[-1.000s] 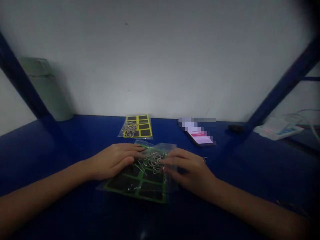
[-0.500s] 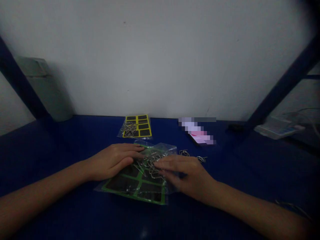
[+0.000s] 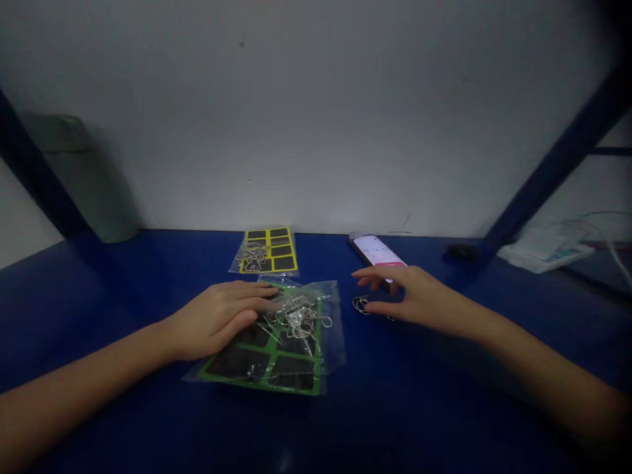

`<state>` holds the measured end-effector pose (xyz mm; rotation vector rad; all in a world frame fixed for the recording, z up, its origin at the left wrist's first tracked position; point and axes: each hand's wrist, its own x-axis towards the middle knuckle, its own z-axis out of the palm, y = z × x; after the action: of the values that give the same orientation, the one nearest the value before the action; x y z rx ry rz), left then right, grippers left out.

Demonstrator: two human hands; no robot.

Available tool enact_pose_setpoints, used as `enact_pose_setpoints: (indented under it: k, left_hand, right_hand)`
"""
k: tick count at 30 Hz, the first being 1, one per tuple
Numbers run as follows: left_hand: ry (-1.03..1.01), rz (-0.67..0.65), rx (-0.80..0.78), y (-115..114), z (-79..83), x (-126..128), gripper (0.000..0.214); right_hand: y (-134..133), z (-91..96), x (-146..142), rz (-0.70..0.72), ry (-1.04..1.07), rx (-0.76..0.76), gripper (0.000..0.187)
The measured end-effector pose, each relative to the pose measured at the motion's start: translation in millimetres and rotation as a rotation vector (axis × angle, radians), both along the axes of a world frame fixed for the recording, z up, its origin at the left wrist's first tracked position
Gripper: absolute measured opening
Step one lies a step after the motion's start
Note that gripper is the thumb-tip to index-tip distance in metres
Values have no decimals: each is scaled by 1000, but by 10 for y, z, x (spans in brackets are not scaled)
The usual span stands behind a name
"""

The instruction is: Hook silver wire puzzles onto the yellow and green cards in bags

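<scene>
Left hand [image 3: 217, 320] flat on the left part of a clear plastic bag [image 3: 332, 336], with fingers straight and close together. No grip there, only a light touch on the plastic. Right hand [image 3: 415, 296] away from the bag, at about 3 o'clock from it, with fingers wide apart and nothing held, as far as visible. Just under those fingers, a small bunch of loose wire hooks [image 3: 362, 304], partly hidden, so the number not clear.

In the bag, a green card [image 3: 237, 364] with black squares, and across its upper part a tangled heap of wire hooks [image 3: 296, 322]. Whether this heap inside the bag or on top of it: not possible to tell. Most hooks in that heap, only the small bunch outside on the blue table [image 3: 99, 296].

At about 12 o'clock from the bag, a second bag [image 3: 291, 247] with a yellow card [image 3: 269, 251] and its own heap of hooks [image 3: 254, 257]. At about 1 o'clock, a phone [image 3: 378, 253] with a lit screen. Farther away, at 2 o'clock, a white packet [image 3: 543, 253]; at 10 o'clock, a grey-green bottle [image 3: 81, 178].
</scene>
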<state>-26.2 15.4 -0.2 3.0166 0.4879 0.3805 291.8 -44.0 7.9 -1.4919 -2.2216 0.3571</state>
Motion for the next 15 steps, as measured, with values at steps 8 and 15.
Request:
enact_pose_setpoints:
  k: [8,15]
  left_hand:
    - [24,43,70,-1,-38,13,34]
    - [-25,121,79,-43,-73,22,34]
  right_hand:
    - [-20,-141,-110,55,-29,-57,31]
    - [-84,-160,-230,127,33,116,19]
